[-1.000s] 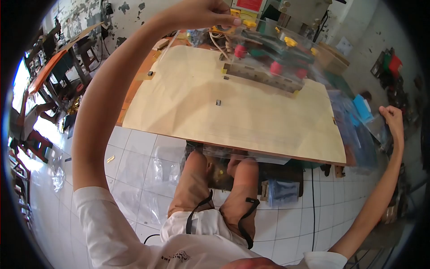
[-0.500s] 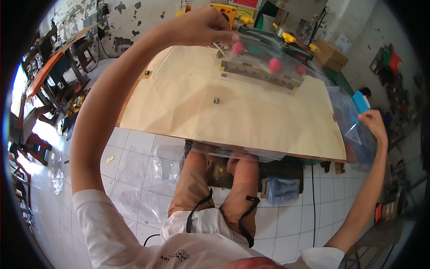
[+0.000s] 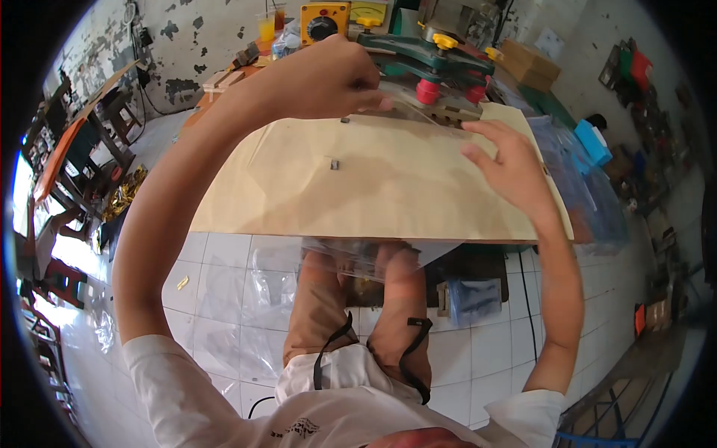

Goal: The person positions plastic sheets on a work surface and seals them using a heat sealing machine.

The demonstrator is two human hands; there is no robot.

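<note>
My left hand (image 3: 340,78) pinches the edge of a clear plastic sheet (image 3: 411,110) above the back of the table. The sheet is see-through, and its full outline cannot be made out. My right hand (image 3: 515,168) is over the right part of the cream-coloured board (image 3: 276,198), its thumb and fingers apart, near the sheet's right side. Behind the sheet stands a machine with a dark green frame (image 3: 426,54), yellow knobs and red knobs (image 3: 428,91). A small dark block (image 3: 334,164) lies on the board.
A yellow control box (image 3: 324,24) and drinks (image 3: 267,27) stand at the back. A cardboard box (image 3: 529,66), a light blue box (image 3: 593,142) and clear plastic (image 3: 579,190) are to the right. More plastic hangs at the front edge above my legs.
My right hand has moved left from the far right and opened, letting go of the sheet. My left hand has moved slightly left and down, still pinching. The view has shifted.
</note>
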